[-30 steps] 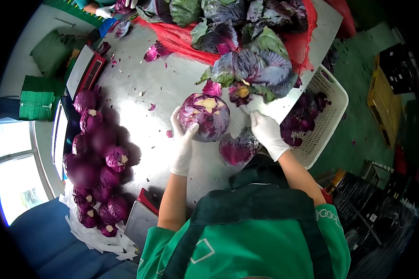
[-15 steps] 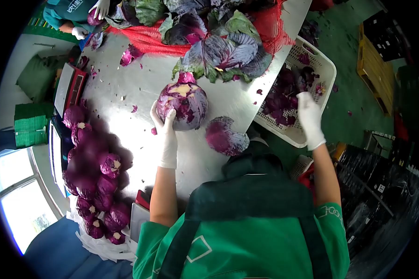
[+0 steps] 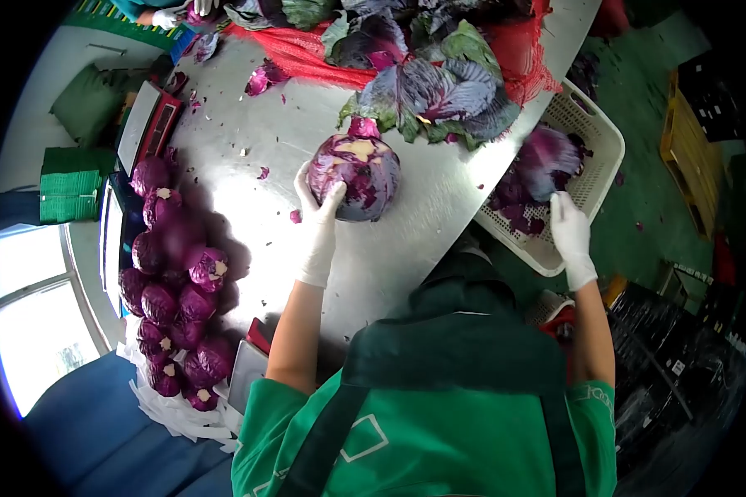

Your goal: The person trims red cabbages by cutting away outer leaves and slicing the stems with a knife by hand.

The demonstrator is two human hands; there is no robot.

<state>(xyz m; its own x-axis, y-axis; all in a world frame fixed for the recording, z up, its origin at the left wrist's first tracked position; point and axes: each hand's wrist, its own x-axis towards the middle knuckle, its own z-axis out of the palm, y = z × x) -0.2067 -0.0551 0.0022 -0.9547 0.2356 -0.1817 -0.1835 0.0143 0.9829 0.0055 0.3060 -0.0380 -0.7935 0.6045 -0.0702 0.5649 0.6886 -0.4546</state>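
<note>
My left hand (image 3: 317,219) grips the lower left side of a large red cabbage (image 3: 356,178) on the metal table, thumb and fingers spread around it. Its pale cut patch faces up and some outer layers are torn. My right hand (image 3: 572,232) is over the near part of a white perforated basket (image 3: 612,157), its fingers closed at the lower edge of a loose, slightly blurred purple cabbage leaf (image 3: 549,161). The fingertips are partly hidden, but they appear to pinch the leaf. More purple leaves (image 3: 514,199) lie in the basket.
Trimmed red cabbages (image 3: 159,302) are grouped along the table's left side, near scales (image 3: 153,124). Dark outer leaves (image 3: 439,91) lie on red netting (image 3: 307,54) at the far side. Another person's gloved hand (image 3: 170,16) is at top left. A pallet (image 3: 688,153) stands right.
The loose leaf on the table beside the cabbage is now over the basket at my right hand. My left hand stays on the cabbage; the whole view has shifted a little.
</note>
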